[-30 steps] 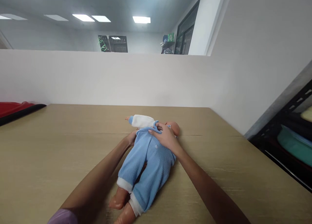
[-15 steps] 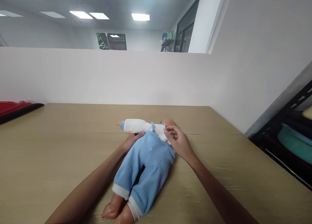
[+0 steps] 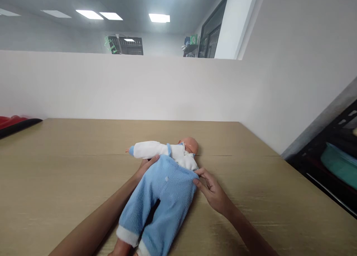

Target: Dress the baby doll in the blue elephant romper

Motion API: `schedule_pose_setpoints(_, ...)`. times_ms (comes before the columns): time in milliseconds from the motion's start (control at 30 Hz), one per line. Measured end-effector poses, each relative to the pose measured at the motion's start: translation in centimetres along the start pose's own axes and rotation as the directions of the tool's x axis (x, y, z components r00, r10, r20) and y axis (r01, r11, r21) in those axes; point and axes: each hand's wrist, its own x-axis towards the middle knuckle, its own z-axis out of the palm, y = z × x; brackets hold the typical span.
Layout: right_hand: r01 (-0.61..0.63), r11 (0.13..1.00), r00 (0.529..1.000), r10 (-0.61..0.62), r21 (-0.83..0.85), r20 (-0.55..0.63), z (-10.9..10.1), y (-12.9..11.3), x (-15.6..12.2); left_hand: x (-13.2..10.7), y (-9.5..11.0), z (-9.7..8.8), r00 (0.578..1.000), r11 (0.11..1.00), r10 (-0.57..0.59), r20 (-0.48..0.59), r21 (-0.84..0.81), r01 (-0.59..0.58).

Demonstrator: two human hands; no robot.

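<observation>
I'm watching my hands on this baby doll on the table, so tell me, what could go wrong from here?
1. The left hand and right hand grip the waist of the fuzzy light-blue trousers at both sides; an uneven pull might twist the soft plastic baby doll.
2. The doll's feet lie near the wooden table edge closest to the camera, so it may slide off.

Doll [image 3: 178, 152] lying on the table, blue fleece trousers [image 3: 160, 196] partly down.
I see a baby doll lying lengthwise, bald head away from me, legs toward me. White top covers the torso; one white sleeve with a blue cuff stretches out to the left. The light blue trousers with white cuffs sit at waist level, waistband bunched; one bare foot shows at the bottom edge.
</observation>
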Motion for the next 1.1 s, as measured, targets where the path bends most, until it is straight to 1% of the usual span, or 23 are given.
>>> schedule_pose_setpoints(67, -0.055, 0.991, 0.998, 0.054, 0.122, 0.005, 0.3, 0.2, -0.2, -0.1, 0.1, 0.1, 1.000, 1.000, -0.012, -0.002, -0.001, 0.012)
schedule_pose_setpoints(167, -0.122, 0.968, 0.992, 0.117, 0.217, 0.035, 0.7, 0.1, -0.4, 0.0, 0.2, 0.2, 1.000, 1.000, -0.019, 0.002, -0.001, 0.019)
schedule_pose_setpoints(233, -0.146, 0.959, 0.989, 0.138, 0.244, 0.050, 0.8, 0.0, -0.4, 0.3, 0.2, 0.1, 1.000, 1.000, -0.027, 0.005, 0.008, 0.027)
schedule_pose_setpoints(333, -0.139, 0.957, 0.990, 0.136, 0.255, 0.029, 0.9, 0.1, -0.6, 0.9, 0.1, -0.2, 0.999, 0.999, -0.042, 0.013, 0.025, 0.042)
schedule_pose_setpoints(400, -0.141, 0.950, 0.990, 0.142, 0.279, 0.016, 1.0, 0.4, -0.7, 1.2, 0.0, -0.4, 1.000, 1.000, -0.026, 0.004, 0.009, 0.026)
schedule_pose_setpoints(500, -0.192, 0.919, 0.980, 0.197, 0.345, 0.021, 1.2, 1.0, -0.9, 1.3, 0.1, -0.5, 1.000, 1.000, 0.009, -0.001, -0.024, -0.009)
schedule_pose_setpoints(567, -0.215, 0.909, 0.975, 0.222, 0.356, 0.021, 1.3, 1.2, -0.9, 1.1, 0.2, -0.4, 1.000, 1.000, 0.028, 0.011, -0.010, -0.028)
schedule_pose_setpoints(633, -0.192, 0.928, 0.980, 0.196, 0.319, 0.018, 1.4, 1.1, -0.8, 1.0, 0.2, -0.2, 0.999, 0.999, 0.036, 0.009, 0.010, -0.036)
schedule_pose_setpoints(700, -0.136, 0.959, 0.990, 0.138, 0.249, 0.009, 1.5, 0.8, -0.8, 0.8, 0.4, -0.1, 1.000, 1.000, 0.019, -0.003, 0.010, -0.019)
schedule_pose_setpoints(800, -0.044, 0.994, 0.997, 0.050, 0.096, -0.061, 1.8, 0.4, -0.8, 0.6, 0.6, 0.1, 0.999, 1.000, 0.007, -0.037, 0.009, -0.007)
schedule_pose_setpoints(867, -0.004, 1.000, 0.992, 0.001, -0.025, -0.125, 2.0, 0.4, -0.9, 0.5, 0.7, 0.3, 0.999, 1.000, 0.014, -0.042, 0.016, -0.013)
schedule_pose_setpoints(933, 0.003, 0.992, 0.982, -0.027, -0.125, -0.189, 2.3, 0.5, -1.1, 0.3, 0.8, 0.5, 0.999, 1.000, 0.010, -0.032, 0.024, -0.009)
schedule_pose_setpoints(1000, -0.013, 0.985, 0.965, -0.033, -0.172, -0.260, 2.7, 0.9, -1.2, 0.2, 0.8, 0.6, 1.000, 1.000, 0.007, -0.021, 0.030, -0.006)
schedule_pose_setpoints(1100, -0.048, 0.970, 0.922, -0.047, -0.237, -0.384, 3.0, 1.5, -1.4, 0.0, 0.8, 0.7, 1.000, 1.000, 0.011, -0.024, 0.026, -0.010)
